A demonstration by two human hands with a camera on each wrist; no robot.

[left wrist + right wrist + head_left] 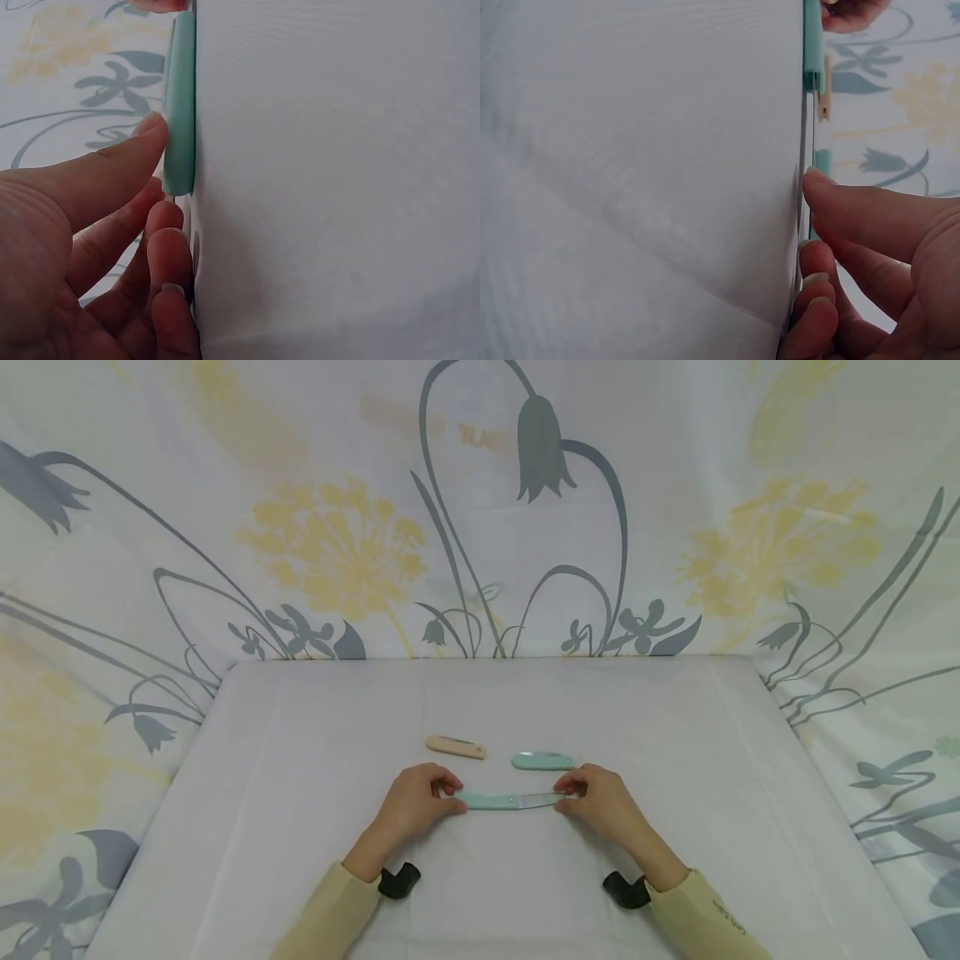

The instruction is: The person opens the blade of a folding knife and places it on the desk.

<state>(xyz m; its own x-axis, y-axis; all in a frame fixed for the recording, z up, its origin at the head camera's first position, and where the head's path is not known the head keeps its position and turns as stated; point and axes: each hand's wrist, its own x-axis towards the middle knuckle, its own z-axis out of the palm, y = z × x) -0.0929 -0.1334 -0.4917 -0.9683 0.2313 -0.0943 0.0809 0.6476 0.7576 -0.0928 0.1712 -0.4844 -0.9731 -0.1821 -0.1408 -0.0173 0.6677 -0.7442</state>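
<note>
An unfolded pocket knife with a mint-green handle (pixel 489 801) and a silver blade (pixel 534 801) lies level, low over the white table. My left hand (pixel 416 800) pinches the handle's left end between thumb and fingers; the left wrist view shows the handle (pixel 180 105) close up. At the other end my right hand (pixel 602 803) pinches the blade near its tip, the thumb (pixel 814 180) laid along it in the right wrist view. Just behind the right fingers rests a second mint-green pocket knife (pixel 543 762), folded. A folded beige pocket knife (pixel 456 747) lies farther left.
A white cloth covers the table (pixel 337 710). Behind and at both sides hangs a floral curtain (pixel 480 527), meeting the table's back edge. A black wrist strap piece (pixel 400 881) shows at the left cuff, another (pixel 626 890) at the right.
</note>
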